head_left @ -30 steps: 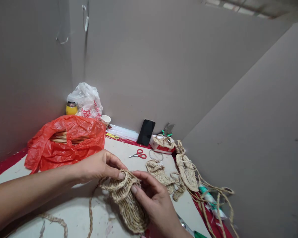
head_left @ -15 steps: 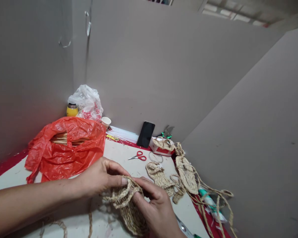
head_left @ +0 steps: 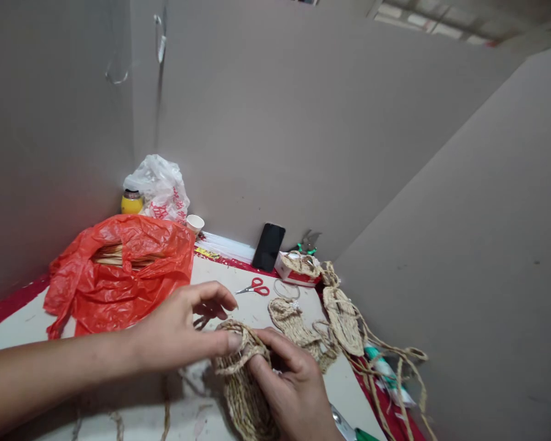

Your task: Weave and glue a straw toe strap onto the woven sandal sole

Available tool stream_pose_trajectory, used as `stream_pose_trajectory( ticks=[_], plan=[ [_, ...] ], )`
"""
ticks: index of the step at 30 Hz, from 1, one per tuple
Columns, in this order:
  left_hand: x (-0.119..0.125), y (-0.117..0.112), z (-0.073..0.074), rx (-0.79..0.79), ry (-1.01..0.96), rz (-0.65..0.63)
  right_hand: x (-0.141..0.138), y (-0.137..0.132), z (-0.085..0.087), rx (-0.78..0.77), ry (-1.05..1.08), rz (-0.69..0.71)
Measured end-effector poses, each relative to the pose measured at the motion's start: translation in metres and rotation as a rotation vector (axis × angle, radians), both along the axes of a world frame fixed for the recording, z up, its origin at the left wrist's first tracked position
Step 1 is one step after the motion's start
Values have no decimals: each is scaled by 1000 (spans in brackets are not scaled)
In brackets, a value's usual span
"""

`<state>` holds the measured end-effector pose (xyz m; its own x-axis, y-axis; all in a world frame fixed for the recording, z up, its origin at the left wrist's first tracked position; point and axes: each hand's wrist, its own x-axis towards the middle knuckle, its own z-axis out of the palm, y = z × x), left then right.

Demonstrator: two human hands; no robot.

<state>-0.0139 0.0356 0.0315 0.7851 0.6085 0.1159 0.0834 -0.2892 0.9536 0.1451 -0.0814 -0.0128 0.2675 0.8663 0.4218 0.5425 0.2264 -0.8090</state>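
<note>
A small woven straw sandal (head_left: 241,386) lies on the white table (head_left: 239,282) in front of me. My left hand (head_left: 179,327) comes in from the left, its thumb pressed on the sandal's braided strap (head_left: 239,343) while the other fingers are lifted and spread above it. My right hand (head_left: 289,386) rises from the bottom edge, its fingers curled and pinching the strap and the sandal's toe end. The sandal's heel runs out of view at the bottom.
A red plastic bag (head_left: 114,269) of straw sits at the left, with a white bag (head_left: 158,190) and yellow jar (head_left: 131,202) behind. Red scissors (head_left: 256,286), a phone (head_left: 269,246), more woven sandals (head_left: 319,312) and loose cord lie at the right. Grey walls close in.
My left hand's fingers have lifted and spread off the strap, leaving the thumb on it. Both hands and the sandal have shifted slightly right and lower in view.
</note>
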Motion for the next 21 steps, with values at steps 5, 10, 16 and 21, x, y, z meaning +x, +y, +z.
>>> stream_pose_trajectory(
  ticks=[5, 10, 16, 21],
  plan=[
    [-3, -13, -4, 302, 42, -26, -4, 0, 1, 44, -73, -9],
    [-3, -12, -16, 433, 18, -48, -6, 1, -3, 79, -118, 10],
    [-3, -14, -23, 551, -58, -28, -6, -2, -14, 23, -108, -59],
    [-4, -18, -26, 612, -79, -6, -4, -2, -14, 37, -135, -53]
  ],
)
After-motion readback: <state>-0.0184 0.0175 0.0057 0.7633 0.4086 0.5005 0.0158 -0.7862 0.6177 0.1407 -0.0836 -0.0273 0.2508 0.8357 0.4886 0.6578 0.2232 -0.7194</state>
